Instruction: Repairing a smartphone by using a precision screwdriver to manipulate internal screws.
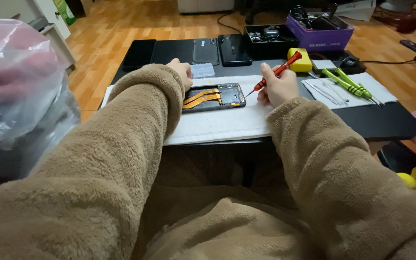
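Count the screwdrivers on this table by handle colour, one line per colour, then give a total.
Red-handled screwdriver, held in the right hand: 1
Green-handled screwdrivers, lying on the white sheet at the right: 2
Total: 3

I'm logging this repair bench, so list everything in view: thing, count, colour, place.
opened phone: 1, black with orange flex cables, on the white mat, under the left hand
white mat: 1, white, table front
red screwdriver: 1, red, in the right hand, tip at the phone's right end
green screwdrivers: 2 or more, green, on white paper at right
clear parts box: 1, clear, behind the phone
phone panels: about 4, black, table's far edge
black tray: 1, black, far side
purple box: 1, purple, far right
yellow block: 1, yellow, behind the right hand
plastic bag: 1, translucent, far left
left hand: 1, tan fleece sleeve
right hand: 1, tan fleece sleeve
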